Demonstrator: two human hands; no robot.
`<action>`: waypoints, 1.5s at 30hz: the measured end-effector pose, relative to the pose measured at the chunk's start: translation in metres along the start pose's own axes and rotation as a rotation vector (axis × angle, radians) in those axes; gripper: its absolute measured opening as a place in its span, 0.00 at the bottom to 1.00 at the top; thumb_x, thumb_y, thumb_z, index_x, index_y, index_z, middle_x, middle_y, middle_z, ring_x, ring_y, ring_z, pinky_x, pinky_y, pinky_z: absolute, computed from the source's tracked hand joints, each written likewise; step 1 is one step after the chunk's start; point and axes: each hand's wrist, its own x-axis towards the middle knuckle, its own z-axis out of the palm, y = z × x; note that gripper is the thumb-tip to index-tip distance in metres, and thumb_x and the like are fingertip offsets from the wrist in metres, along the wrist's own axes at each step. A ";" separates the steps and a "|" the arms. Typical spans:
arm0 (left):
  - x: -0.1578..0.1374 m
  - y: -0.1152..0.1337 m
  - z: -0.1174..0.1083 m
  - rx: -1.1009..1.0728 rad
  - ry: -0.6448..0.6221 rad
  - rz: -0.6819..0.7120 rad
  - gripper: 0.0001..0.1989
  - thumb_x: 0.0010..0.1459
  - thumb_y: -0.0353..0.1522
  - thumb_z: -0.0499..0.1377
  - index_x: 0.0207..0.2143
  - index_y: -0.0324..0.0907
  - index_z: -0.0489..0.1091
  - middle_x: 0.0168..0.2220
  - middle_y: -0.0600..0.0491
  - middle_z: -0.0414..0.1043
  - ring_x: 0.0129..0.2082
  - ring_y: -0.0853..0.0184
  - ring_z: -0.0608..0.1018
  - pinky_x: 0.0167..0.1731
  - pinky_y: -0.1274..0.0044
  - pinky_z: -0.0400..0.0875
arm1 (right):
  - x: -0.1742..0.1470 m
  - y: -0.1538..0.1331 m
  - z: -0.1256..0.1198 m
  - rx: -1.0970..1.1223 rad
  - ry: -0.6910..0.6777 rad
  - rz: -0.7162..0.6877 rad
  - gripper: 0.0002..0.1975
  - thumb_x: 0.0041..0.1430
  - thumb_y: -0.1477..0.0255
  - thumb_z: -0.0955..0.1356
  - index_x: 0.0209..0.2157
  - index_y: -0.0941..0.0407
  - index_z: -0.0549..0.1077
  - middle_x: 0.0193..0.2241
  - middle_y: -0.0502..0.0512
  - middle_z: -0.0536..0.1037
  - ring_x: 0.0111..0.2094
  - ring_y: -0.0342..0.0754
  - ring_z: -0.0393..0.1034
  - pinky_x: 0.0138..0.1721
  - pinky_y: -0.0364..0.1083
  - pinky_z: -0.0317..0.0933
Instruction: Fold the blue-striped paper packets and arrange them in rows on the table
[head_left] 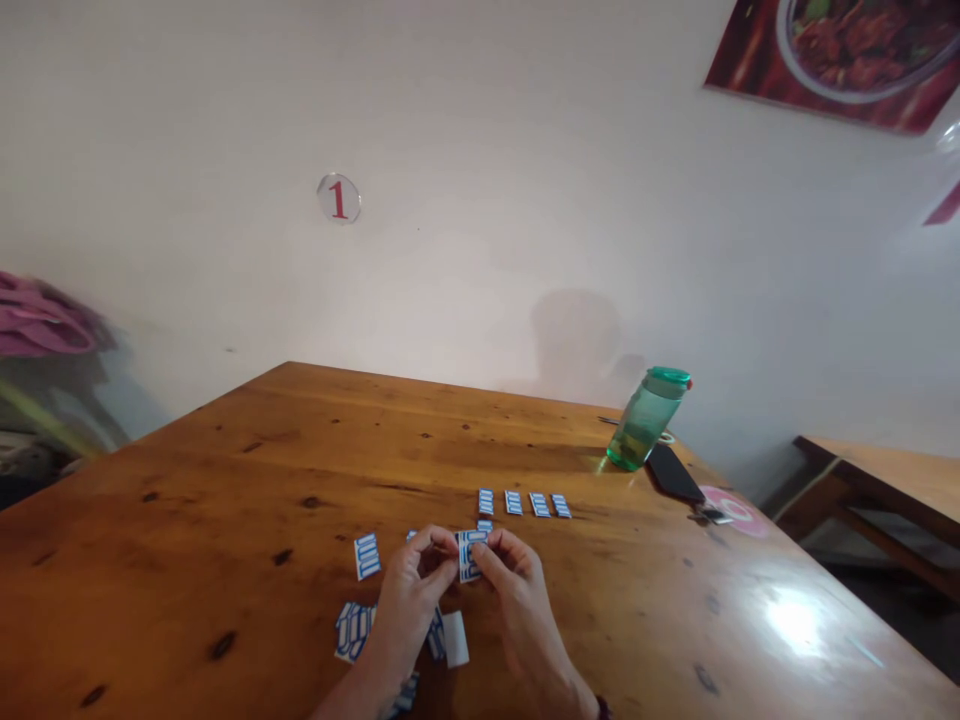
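We pinch a card (470,558) between thumb and fingers of our left hand (412,588) and right hand (517,585), likely steadying both edges. Beyond the grip, a row (513,503) seems spaced for distinctness; a pile (352,632) lies nearer us, leftward.

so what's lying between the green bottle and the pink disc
In the head view, a black phone lies between the green bottle and pink disc, plus something metallic at the disc's edge.
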 end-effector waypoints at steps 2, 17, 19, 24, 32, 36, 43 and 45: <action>-0.002 0.003 0.001 -0.029 0.010 -0.046 0.07 0.37 0.32 0.63 0.21 0.41 0.68 0.20 0.57 0.67 0.21 0.70 0.69 0.21 0.80 0.65 | 0.000 0.000 0.001 -0.021 0.019 -0.032 0.12 0.41 0.65 0.71 0.19 0.58 0.67 0.17 0.47 0.70 0.19 0.40 0.59 0.23 0.39 0.54; 0.000 0.002 0.002 -0.131 -0.008 -0.111 0.13 0.35 0.36 0.66 0.18 0.39 0.65 0.18 0.59 0.65 0.19 0.74 0.66 0.19 0.82 0.60 | -0.002 0.010 0.003 -0.276 0.050 -0.211 0.10 0.45 0.66 0.68 0.20 0.57 0.67 0.17 0.47 0.68 0.21 0.42 0.59 0.23 0.40 0.55; 0.000 0.005 0.001 -0.125 -0.023 -0.105 0.12 0.34 0.35 0.66 0.18 0.39 0.65 0.18 0.59 0.64 0.19 0.74 0.65 0.19 0.83 0.59 | -0.004 0.009 0.005 -0.285 0.052 -0.228 0.10 0.46 0.66 0.68 0.20 0.57 0.67 0.17 0.46 0.67 0.21 0.42 0.59 0.23 0.40 0.55; 0.004 0.014 -0.007 -0.171 -0.019 -0.090 0.09 0.35 0.30 0.65 0.18 0.39 0.65 0.17 0.59 0.66 0.19 0.75 0.67 0.19 0.83 0.60 | -0.007 0.005 0.005 -0.323 -0.017 -0.251 0.08 0.50 0.66 0.66 0.25 0.57 0.70 0.22 0.49 0.71 0.24 0.43 0.62 0.27 0.41 0.57; 0.024 0.044 -0.058 -0.656 0.216 -0.023 0.09 0.36 0.20 0.63 0.19 0.39 0.66 0.18 0.59 0.69 0.17 0.76 0.69 0.16 0.85 0.60 | -0.013 0.007 0.004 -0.843 -0.280 -0.402 0.11 0.55 0.75 0.61 0.31 0.55 0.75 0.27 0.52 0.73 0.29 0.45 0.65 0.31 0.42 0.57; 0.026 0.050 -0.073 -0.735 0.247 -0.054 0.10 0.42 0.18 0.59 0.17 0.39 0.65 0.17 0.57 0.69 0.17 0.76 0.69 0.15 0.85 0.62 | -0.021 0.007 0.009 -1.240 -0.570 -0.449 0.19 0.52 0.84 0.60 0.35 0.48 0.75 0.33 0.51 0.73 0.37 0.46 0.62 0.36 0.44 0.54; 0.028 0.049 -0.076 -0.822 0.269 -0.128 0.11 0.49 0.18 0.55 0.18 0.37 0.66 0.17 0.56 0.68 0.17 0.76 0.70 0.14 0.86 0.63 | -0.023 0.008 0.018 -1.569 -0.616 -0.441 0.20 0.50 0.84 0.61 0.38 0.48 0.73 0.38 0.54 0.70 0.41 0.50 0.59 0.35 0.46 0.52; 0.028 0.048 -0.076 -0.831 0.269 -0.131 0.11 0.50 0.18 0.53 0.19 0.37 0.66 0.17 0.56 0.68 0.17 0.76 0.70 0.14 0.86 0.63 | -0.020 0.008 0.022 -1.580 -0.603 -0.429 0.17 0.51 0.82 0.61 0.37 0.51 0.73 0.37 0.55 0.70 0.40 0.50 0.60 0.34 0.45 0.53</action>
